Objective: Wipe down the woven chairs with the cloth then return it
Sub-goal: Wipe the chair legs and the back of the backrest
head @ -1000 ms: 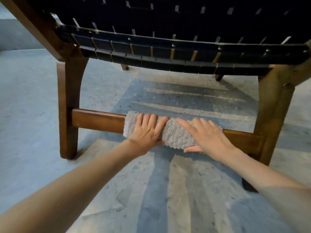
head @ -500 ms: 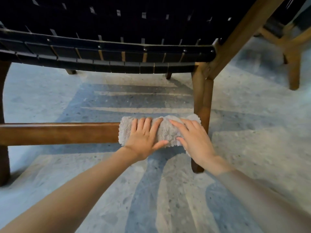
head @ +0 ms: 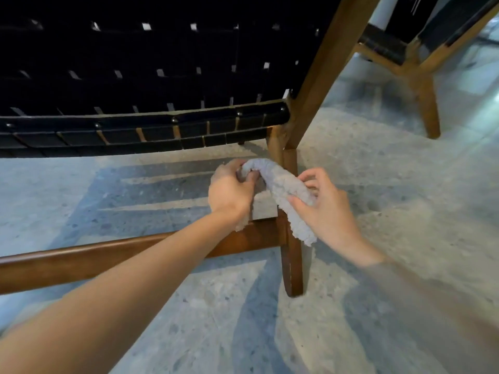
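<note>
1. The cloth (head: 280,188) is grey and nubby, like thick terry, bunched into a soft roll that arches between the two hands.
2. The left hand (head: 229,194) grips the cloth's upper end, with its fingers curled into the folds.
3. The right hand (head: 328,211) pinches the cloth's lower half between thumb and curled fingers. A frayed-looking end hangs below that hand.
4. The cloth is held up in front of the chair's leg (head: 293,268), just above where the rail (head: 94,259) joins it. Whether the hanging end touches the wood cannot be told.
5. The chair (head: 135,76) has a surface of wide, flat black straps woven over and under, with small pale gaps at the crossings. The strap ends wrap a front edge and are fixed with round dark studs (head: 174,120).
6. The frame is smooth brown wood with a slight sheen. The rail is rounded along its top, the leg tapers toward the floor, and a slanted post (head: 324,63) rises from above the leg.
7. A second chair (head: 424,98) of the same wood and black straps stands to the upper right, well apart.
8. The floor (head: 405,211) is pale speckled stone, crossed by striped shadows under the near chair.
9. Both bare forearms reach in from below, and the left one crosses in front of the rail.
</note>
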Available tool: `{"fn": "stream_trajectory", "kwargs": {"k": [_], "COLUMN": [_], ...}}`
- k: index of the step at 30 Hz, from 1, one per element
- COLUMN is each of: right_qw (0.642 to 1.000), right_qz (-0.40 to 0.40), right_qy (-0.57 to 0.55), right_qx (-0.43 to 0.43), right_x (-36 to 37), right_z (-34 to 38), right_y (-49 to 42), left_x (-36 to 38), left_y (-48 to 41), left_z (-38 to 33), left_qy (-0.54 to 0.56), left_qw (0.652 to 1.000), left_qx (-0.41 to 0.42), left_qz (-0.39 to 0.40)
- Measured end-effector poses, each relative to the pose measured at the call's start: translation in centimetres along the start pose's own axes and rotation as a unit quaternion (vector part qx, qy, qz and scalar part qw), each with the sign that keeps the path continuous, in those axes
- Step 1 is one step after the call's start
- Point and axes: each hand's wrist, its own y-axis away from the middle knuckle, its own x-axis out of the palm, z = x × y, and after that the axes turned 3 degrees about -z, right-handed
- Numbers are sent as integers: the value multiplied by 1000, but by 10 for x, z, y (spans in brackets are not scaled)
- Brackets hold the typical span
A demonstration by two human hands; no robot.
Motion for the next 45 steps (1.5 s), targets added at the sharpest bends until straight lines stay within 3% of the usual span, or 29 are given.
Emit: {"fn": "stream_trajectory", "kwargs": {"k": [3, 7, 11, 18, 22, 27, 30, 33, 36, 42, 45], "right_qw": [998, 976, 973, 984, 985, 985, 976, 966, 965, 983, 979], "right_qz": [29, 30, 50, 48, 29, 40, 72, 90, 61, -32, -89], "right_qy": [-4, -68, -36, 5, -5, -14, -18, -12, -28, -69, -92], "right_qx": [48, 206, 224, 170, 168, 166, 203, 244, 255, 165, 158], "right_x": [-20, -26, -16, 2, 3, 8, 14, 18, 21, 12, 9], "right_z": [4, 13, 18, -1, -18, -37, -48, -57, -59, -44, -32], "right_y": [-22, -51, -66, -57, -38, -16, 1, 15, 20, -3, -28], "left_x": [22, 46, 58, 66, 68, 67, 65, 66, 67, 58, 56], "left_y": [-14, -34, -35, -33, -19, -4, 8, 21, 24, -1, -23], "left_z": [-32, -61, -66, -26, -11, 12, 27, 36, 35, 8, -16], "left_qy": [108, 237, 274, 253, 231, 162, 112, 80, 83, 203, 234], "left_qw": [987, 945, 950, 963, 965, 974, 972, 974, 978, 965, 959], "left_qx": [-110, -212, -140, -7, 65, 78, 70, 80, 58, 25, 24], "left_qz": [-32, -76, -54, 96, 110, 135, 194, 197, 181, 163, 160]}}
